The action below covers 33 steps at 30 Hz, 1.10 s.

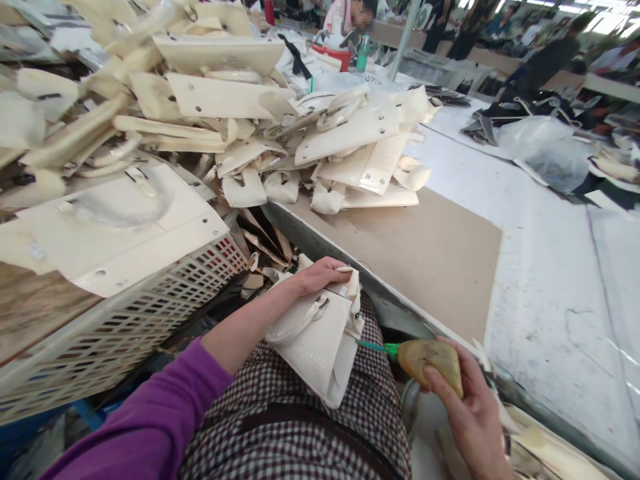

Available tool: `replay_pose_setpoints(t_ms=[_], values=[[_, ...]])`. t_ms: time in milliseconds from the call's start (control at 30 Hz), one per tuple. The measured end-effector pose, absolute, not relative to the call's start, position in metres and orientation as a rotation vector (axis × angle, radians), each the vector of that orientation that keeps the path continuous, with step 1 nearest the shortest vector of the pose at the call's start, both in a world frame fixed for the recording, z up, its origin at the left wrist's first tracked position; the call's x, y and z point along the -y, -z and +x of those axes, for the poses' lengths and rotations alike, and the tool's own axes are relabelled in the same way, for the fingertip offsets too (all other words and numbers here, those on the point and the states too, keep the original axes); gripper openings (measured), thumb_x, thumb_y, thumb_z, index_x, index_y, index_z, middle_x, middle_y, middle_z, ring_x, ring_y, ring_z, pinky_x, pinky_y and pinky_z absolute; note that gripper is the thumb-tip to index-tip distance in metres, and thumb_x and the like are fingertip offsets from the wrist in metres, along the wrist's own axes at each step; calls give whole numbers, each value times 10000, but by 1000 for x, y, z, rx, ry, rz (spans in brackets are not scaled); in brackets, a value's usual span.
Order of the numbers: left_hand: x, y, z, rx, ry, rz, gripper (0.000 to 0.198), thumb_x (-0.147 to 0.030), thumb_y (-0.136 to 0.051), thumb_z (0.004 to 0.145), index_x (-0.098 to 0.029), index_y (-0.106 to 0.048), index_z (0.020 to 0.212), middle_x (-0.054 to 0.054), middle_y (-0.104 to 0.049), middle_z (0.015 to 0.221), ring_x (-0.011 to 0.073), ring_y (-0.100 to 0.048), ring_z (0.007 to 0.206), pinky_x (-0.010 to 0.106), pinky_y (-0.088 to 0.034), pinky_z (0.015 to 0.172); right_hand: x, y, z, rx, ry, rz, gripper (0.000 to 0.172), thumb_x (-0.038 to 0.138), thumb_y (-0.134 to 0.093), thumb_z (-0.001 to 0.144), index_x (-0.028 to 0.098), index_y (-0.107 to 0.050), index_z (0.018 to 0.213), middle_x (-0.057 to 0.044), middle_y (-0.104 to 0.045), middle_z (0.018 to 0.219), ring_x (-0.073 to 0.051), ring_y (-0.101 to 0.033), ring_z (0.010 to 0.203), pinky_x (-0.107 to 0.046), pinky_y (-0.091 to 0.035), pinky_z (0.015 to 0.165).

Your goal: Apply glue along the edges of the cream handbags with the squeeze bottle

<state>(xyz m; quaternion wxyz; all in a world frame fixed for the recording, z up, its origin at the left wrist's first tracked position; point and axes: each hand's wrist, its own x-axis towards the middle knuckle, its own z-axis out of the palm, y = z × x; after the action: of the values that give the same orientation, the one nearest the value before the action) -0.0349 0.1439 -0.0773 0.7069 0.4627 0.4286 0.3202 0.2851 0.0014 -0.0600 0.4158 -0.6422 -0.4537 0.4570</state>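
A cream handbag (313, 340) with a plastic-wrapped handle lies tilted across my lap on a checked apron. My left hand (323, 275) grips its upper edge, fingers closed over a folded, frayed flap. In my right hand (463, 393) is a worn yellowish squeeze bottle (430, 363), its thin green nozzle (373, 345) pointing left. The nozzle's tip is at the bag's open side edge; whether it touches the material I cannot tell.
Many cream bag pieces (350, 133) are heaped on the worktable, partly over a brown board (425, 253). At left, a cream plastic basket (150, 333) has another bag (145, 227) above it. The table's edge runs close by my lap. People work in the background.
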Motion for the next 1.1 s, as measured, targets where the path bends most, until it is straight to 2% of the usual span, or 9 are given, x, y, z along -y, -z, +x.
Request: replay_pose_setpoints(t_ms=[167,333,433,500,633,833,1100], values=[[-145,80,-35,-960,-723,1017,462,-527,-873,619,-139,-626,661,-24,-540,590,89,-417,517,213,-300,508,9,65,299,1213,-1255,-1557,575,438,-888,799,283,-671,1308,-56,-751,1180,-276,-725,1000,-259,-616,707],[-144,79,-33,-966,-725,1006,444,-509,-874,618,-134,-643,674,-17,-561,608,92,-429,525,210,-310,502,29,54,295,1175,-1372,-1574,558,457,-891,799,317,-696,1302,-19,-757,1108,-235,-723,937,-201,-581,679],[-143,78,-32,-969,-729,998,442,-502,-883,610,-131,-652,678,-12,-574,617,95,-440,529,214,-323,505,36,47,287,1114,-1397,-1610,558,511,-870,807,305,-700,1297,-18,-756,1118,-231,-709,983,-198,-575,758],[-143,78,-32,-967,-729,997,444,-498,-890,604,-129,-654,678,-10,-578,618,97,-449,532,217,-326,510,35,47,286,1118,-1387,-1616,566,519,-861,813,284,-697,1301,-32,-755,1129,-239,-709,990,-212,-580,780],[-144,81,-31,-962,-726,1002,464,-512,-899,595,-125,-660,685,-2,-591,632,103,-470,544,222,-337,523,20,60,290,1152,-1271,-1584,590,499,-884,787,258,-679,1286,-64,-751,1135,-266,-722,962,-239,-606,689],[-144,84,-32,-964,-727,1017,481,-534,-891,608,-122,-662,700,1,-592,640,100,-464,542,224,-343,532,13,70,290,1177,-1104,-1560,572,451,-903,778,270,-665,1266,-51,-757,1146,-236,-729,985,-235,-606,826],[-143,83,-30,-961,-705,1030,457,-512,-881,623,-130,-636,674,-22,-537,606,85,-407,525,214,-287,505,27,58,294,1164,-1355,-1557,539,478,-861,825,280,-692,1297,-45,-742,1084,-240,-704,897,-236,-584,670]])
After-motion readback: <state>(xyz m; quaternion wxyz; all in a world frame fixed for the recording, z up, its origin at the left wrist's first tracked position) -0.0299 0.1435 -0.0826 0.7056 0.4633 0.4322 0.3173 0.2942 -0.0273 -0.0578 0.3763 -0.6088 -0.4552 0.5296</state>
